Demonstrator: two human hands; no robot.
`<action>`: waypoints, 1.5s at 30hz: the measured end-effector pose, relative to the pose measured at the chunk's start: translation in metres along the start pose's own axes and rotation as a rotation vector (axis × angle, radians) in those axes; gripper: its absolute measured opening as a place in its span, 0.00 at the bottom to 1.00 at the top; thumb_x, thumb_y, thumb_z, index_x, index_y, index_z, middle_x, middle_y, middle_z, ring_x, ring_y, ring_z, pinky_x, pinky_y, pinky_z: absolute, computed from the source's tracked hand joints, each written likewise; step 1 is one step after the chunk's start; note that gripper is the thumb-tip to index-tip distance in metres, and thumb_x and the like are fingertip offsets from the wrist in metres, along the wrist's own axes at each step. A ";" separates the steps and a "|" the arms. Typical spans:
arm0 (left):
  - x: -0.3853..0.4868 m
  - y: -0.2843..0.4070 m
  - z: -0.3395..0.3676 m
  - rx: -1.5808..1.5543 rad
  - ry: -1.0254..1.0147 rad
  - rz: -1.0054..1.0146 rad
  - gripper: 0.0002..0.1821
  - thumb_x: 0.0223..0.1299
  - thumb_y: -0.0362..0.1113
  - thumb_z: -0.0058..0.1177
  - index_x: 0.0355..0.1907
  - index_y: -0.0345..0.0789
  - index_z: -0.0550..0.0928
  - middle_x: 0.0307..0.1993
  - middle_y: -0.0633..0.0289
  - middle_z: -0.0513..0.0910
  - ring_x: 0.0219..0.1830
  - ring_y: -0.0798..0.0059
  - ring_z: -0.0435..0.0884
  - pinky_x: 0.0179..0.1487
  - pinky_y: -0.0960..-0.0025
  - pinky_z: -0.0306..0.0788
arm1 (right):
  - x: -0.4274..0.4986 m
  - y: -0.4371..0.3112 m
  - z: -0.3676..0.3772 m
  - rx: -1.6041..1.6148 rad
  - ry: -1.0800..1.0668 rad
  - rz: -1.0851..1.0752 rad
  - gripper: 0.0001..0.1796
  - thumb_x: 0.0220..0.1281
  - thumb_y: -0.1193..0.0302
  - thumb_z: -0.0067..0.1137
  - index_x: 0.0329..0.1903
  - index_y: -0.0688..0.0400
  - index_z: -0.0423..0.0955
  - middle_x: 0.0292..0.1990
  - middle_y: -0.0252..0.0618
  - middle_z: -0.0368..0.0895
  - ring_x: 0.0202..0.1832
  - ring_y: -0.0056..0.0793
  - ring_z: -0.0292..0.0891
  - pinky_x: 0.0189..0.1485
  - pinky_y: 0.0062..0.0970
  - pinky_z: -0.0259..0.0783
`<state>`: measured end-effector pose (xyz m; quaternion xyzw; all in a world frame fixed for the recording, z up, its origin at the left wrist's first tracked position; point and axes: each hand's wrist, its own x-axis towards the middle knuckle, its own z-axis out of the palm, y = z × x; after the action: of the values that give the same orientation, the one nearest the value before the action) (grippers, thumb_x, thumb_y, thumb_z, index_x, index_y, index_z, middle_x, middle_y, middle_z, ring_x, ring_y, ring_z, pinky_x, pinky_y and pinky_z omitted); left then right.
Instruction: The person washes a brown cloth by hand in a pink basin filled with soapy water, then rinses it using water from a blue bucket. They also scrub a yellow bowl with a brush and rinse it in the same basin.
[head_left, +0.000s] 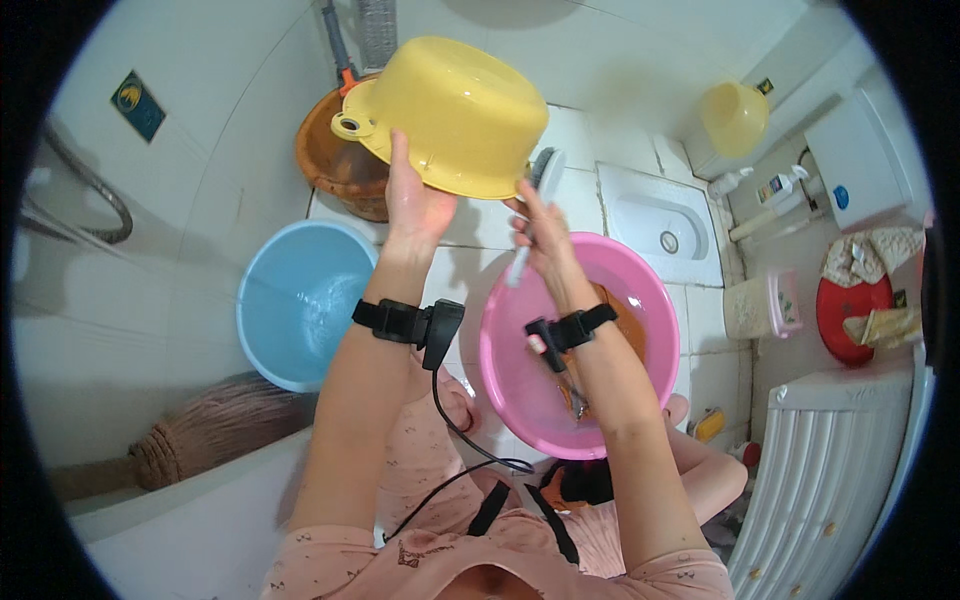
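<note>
A yellow plastic basin (465, 112) is tilted with its outside and underside towards me. My left hand (416, 199) grips it by the rim, close to a tab with a round hole. My right hand (546, 236) holds a white-handled scrub brush (553, 176); its dark bristles face the basin's right side. The fingertips of that hand are at the basin's lower right rim, but whether they touch it I cannot tell. Below the right forearm stands a pink basin (495, 360) with something orange-brown inside, partly hidden by the arm. The yellow basin's inside is hidden.
Left of my left forearm stands a light blue bucket (300, 300). Behind it is a brown tub (330, 157). A straw broom (217, 420) lies at the left. A squat toilet (660, 221) is set in the floor at right, near spray bottles (780, 184).
</note>
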<state>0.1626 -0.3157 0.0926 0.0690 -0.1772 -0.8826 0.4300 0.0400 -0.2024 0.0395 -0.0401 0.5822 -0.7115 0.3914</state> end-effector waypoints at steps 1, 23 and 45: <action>0.001 0.002 -0.003 0.014 0.040 -0.001 0.27 0.73 0.52 0.32 0.68 0.40 0.60 0.65 0.61 0.65 0.66 0.64 0.64 0.67 0.56 0.60 | 0.003 -0.005 -0.009 -0.226 0.042 -0.106 0.15 0.65 0.61 0.58 0.40 0.60 0.69 0.24 0.31 0.73 0.15 0.13 0.58 0.16 0.14 0.55; -0.002 0.003 -0.001 -0.127 0.246 0.070 0.27 0.71 0.50 0.36 0.66 0.37 0.61 0.62 0.57 0.68 0.63 0.64 0.68 0.67 0.57 0.61 | 0.004 -0.056 0.048 -1.225 -0.010 -0.972 0.37 0.65 0.40 0.41 0.32 0.67 0.75 0.21 0.57 0.77 0.29 0.59 0.76 0.32 0.46 0.70; -0.002 0.005 -0.005 -0.122 0.248 0.103 0.28 0.72 0.54 0.32 0.66 0.38 0.61 0.63 0.59 0.67 0.65 0.66 0.65 0.67 0.58 0.60 | 0.001 -0.039 0.053 -1.559 -0.329 -0.870 0.38 0.60 0.36 0.44 0.45 0.62 0.75 0.23 0.54 0.79 0.29 0.55 0.78 0.35 0.46 0.72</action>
<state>0.1690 -0.3186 0.0894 0.1421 -0.0723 -0.8532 0.4967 0.0464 -0.2450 0.0893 -0.6112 0.7689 -0.1858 0.0283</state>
